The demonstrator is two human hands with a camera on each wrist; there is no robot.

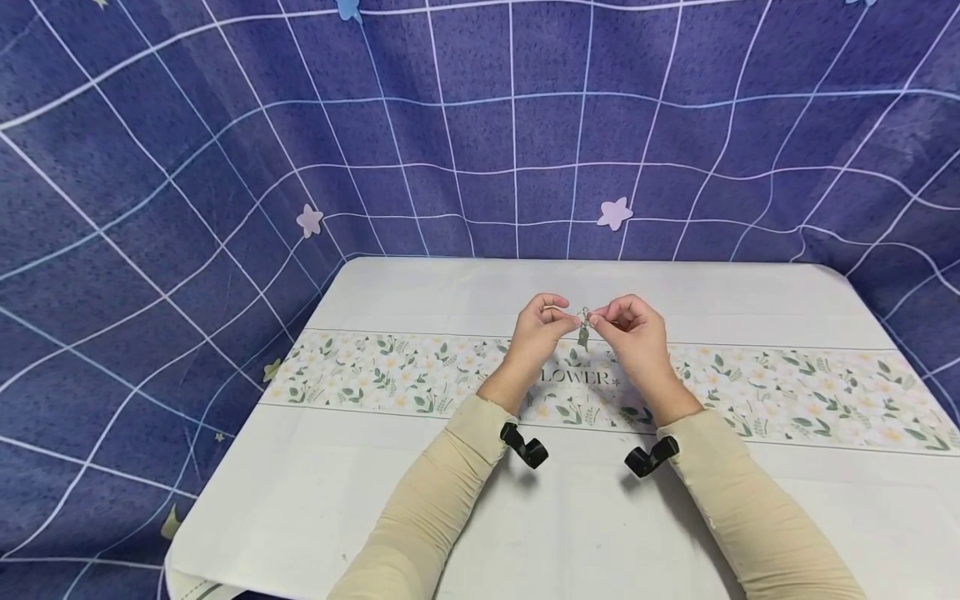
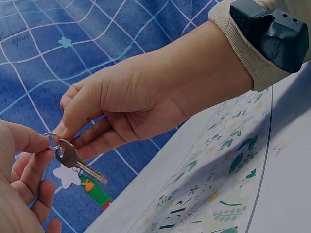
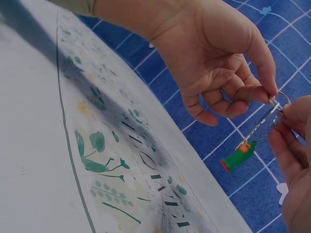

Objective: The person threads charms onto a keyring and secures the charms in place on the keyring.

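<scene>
A blue gridded curtain (image 1: 472, 133) hangs beyond the hands, and a white surface (image 1: 757, 296) with a floral band (image 1: 427, 375) spreads beneath them. From my station I see the left hand (image 1: 532, 337) pinching a metal ring (image 2: 55, 147) between thumb and finger. Just right of those fingertips, between both hands, a key (image 2: 81, 162) and a green charm (image 2: 97, 191) dangle, the key's long axis sloping down away from the ring. The right hand (image 1: 637, 333) pinches the ring's opposite side; as I judge it, neither hand is nearer, and the key lies below both grips.
</scene>
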